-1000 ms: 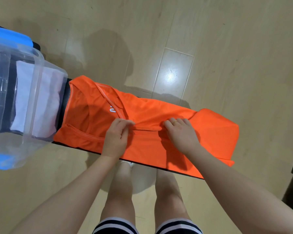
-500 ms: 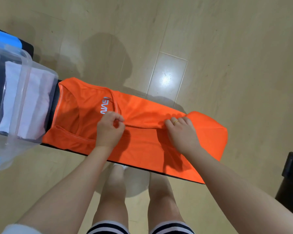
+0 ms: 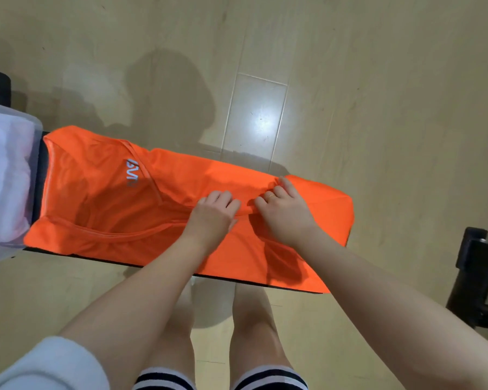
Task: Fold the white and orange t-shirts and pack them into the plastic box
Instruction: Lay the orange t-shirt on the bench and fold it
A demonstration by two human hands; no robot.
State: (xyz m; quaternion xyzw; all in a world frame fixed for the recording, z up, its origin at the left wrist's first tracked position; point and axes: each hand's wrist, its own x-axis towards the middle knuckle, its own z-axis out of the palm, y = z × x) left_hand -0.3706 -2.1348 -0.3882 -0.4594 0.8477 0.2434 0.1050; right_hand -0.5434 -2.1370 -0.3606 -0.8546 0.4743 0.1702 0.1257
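Note:
The orange t-shirt point(image 3: 102, 209) lies spread along a narrow black bench, its sides folded inward and a white logo showing near the collar end on the left. My left hand point(image 3: 212, 218) and my right hand point(image 3: 285, 212) sit close together at the shirt's middle, each pinching a ridge of orange fabric. At the left edge stands the clear plastic box point(image 3: 35, 153), only partly in view. Inside it lies the folded white t-shirt point(image 3: 3, 181).
The black bench point(image 3: 76, 254) stands on a light wooden floor point(image 3: 378, 108). A dark piece of furniture point(image 3: 482, 280) is at the right edge. My bare legs point(image 3: 251, 327) are below the bench's near edge.
My left hand has slid right along the shirt, ending close beside my right hand. The view has shifted right, so less of the box shows.

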